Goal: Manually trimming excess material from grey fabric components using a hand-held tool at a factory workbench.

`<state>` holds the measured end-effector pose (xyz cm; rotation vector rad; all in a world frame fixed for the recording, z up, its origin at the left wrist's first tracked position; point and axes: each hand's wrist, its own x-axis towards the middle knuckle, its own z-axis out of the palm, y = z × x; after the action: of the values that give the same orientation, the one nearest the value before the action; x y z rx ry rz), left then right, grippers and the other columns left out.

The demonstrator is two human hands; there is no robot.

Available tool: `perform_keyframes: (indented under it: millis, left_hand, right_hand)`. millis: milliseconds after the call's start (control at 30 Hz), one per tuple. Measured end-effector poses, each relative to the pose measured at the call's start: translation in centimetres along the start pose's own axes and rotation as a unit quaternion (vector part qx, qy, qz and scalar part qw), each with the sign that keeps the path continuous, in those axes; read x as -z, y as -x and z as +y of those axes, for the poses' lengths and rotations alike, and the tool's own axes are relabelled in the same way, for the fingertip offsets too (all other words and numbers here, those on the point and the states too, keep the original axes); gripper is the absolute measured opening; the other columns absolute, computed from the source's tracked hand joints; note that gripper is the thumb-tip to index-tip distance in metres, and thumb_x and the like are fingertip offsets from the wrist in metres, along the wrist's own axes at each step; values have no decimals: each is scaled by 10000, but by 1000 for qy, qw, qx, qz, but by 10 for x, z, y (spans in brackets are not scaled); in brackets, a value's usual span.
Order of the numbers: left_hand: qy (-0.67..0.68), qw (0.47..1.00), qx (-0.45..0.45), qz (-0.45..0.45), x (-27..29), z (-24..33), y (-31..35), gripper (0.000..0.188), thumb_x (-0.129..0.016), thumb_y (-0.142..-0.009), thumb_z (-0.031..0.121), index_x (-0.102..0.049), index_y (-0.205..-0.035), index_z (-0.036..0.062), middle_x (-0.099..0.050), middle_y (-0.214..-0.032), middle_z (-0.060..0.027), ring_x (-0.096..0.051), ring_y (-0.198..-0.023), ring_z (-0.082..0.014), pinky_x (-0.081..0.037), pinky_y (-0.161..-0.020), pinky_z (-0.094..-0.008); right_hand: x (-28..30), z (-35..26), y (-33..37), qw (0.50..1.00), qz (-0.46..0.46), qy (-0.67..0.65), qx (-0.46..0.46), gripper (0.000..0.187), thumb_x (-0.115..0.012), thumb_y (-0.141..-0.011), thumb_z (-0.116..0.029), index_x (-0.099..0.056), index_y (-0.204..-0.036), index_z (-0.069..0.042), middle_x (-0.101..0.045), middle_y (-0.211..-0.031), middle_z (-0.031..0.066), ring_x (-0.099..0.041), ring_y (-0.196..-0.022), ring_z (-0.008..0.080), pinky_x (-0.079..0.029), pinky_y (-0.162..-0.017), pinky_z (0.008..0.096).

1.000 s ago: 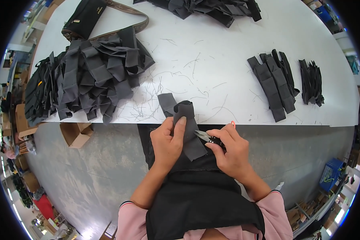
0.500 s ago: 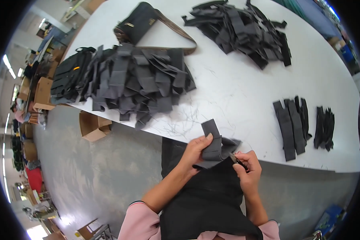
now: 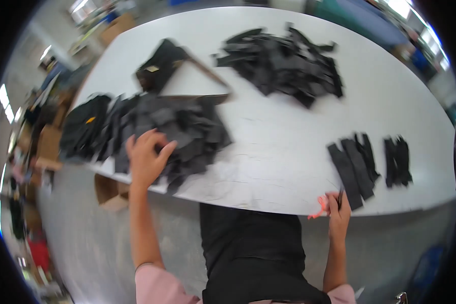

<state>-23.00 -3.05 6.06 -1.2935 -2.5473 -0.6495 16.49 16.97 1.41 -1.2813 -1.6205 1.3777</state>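
Note:
My left hand (image 3: 148, 157) is over the front of a heap of dark grey fabric strips (image 3: 187, 126) at the table's left. Its fingers are curled but apart, with nothing seen in them. Near the front edge, my right hand (image 3: 339, 214) is closed round small black thread snips (image 3: 340, 196), blades pointing up. A bright orange-pink tie (image 3: 318, 207) sticks out on the left of that hand. Just beyond it lie several flat dark strips (image 3: 353, 167) side by side. Motion blurs both hands somewhat.
On the white table (image 3: 278, 152) stand a second strip heap (image 3: 283, 63) at the back, a black shoulder bag (image 3: 159, 66), a dark backpack (image 3: 83, 126) at far left and a small strip bundle (image 3: 397, 161) at right. Below the left edge is a cardboard box (image 3: 111, 192).
The folded fabric piece held before is out of my left hand, which has moved left to the heap. My right hand has shifted right, keeping the snips. The view has tilted up.

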Motion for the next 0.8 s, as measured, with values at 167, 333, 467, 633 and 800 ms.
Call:
perform_keyframes:
  millis: [167,333,467,633,800]
  left_hand:
    - [-155,985,2,80,2,-11,40,240,-631,-828,185,-587,-1055,119,-537,-1258,-57,-455,-1228,-248,-195,-1044,-501]
    - [-41,985,-52,161,-22,53,33,212,-585,-843,74,-574,-1055,62,-515,-1292,-97,-429,-1252,-283,-217,-1063,-454]
    - [167,983,-46,63,-51,119,47,232,-595,-798,19,-578,-1029,33,-530,-1264,-126,-453,-1220,-282,-219,-1065,-451]
    - [336,939,-29,-66,-85,175,73,245,-586,-793,-8,-577,-1037,13,-565,-1186,-146,-520,-1133,-290,-343,-1005,-380]
    - [582,776,90,-225,-109,215,84,506,-553,-809,-21,-432,-1298,18,-503,-1285,-141,-524,-1151,-258,-398,-964,-336]
  right_hand:
    - [46,17,-71,951,98,208,207,142,-610,-808,-7,-614,-948,18,-556,-889,118,-595,-761,226,-461,-669,294]
    - [65,41,-102,895,87,419,126,414,-740,-734,-205,-566,-1070,-39,-545,-1012,113,-622,-867,303,-499,-703,375]
    - [42,52,-99,834,-12,551,34,510,-743,-725,-252,-490,-1124,-62,-474,-1117,122,-627,-812,371,-517,-674,441]
    - [51,49,-95,869,27,489,73,521,-742,-682,-173,-489,-1117,-40,-478,-1103,136,-617,-814,376,-519,-674,422]
    - [32,19,-78,985,34,140,100,517,-762,-652,-178,-525,-1071,11,-544,-972,120,-606,-844,231,-497,-680,327]
